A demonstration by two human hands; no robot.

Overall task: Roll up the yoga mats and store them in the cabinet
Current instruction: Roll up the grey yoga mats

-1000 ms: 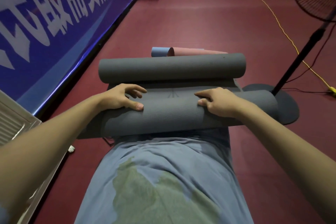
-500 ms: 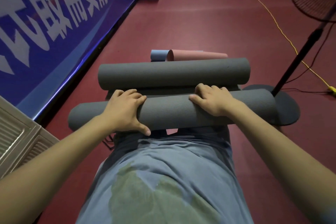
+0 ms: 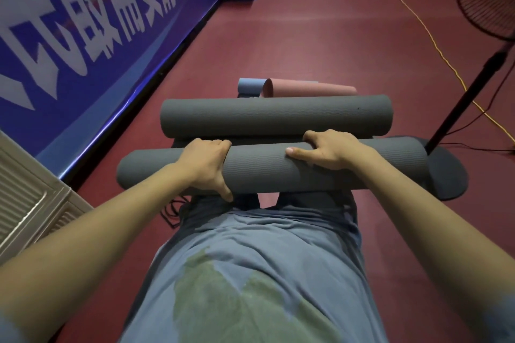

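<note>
i count two grey mats rolled: the far roll lies on the floor, and the near roll is up at my waist. my left hand and right hand both curl round it. the pink mat beyond looks only loosely rolled, and no mat is in a cabinet yet, i'd say.

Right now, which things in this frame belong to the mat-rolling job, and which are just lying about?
Part of the job:
- near grey mat roll, gripped by the left hand and the right hand
- far grey mat roll
- pink mat roll
- blue mat roll

Just lying about:
- standing fan
- yellow cable
- blue banner
</note>
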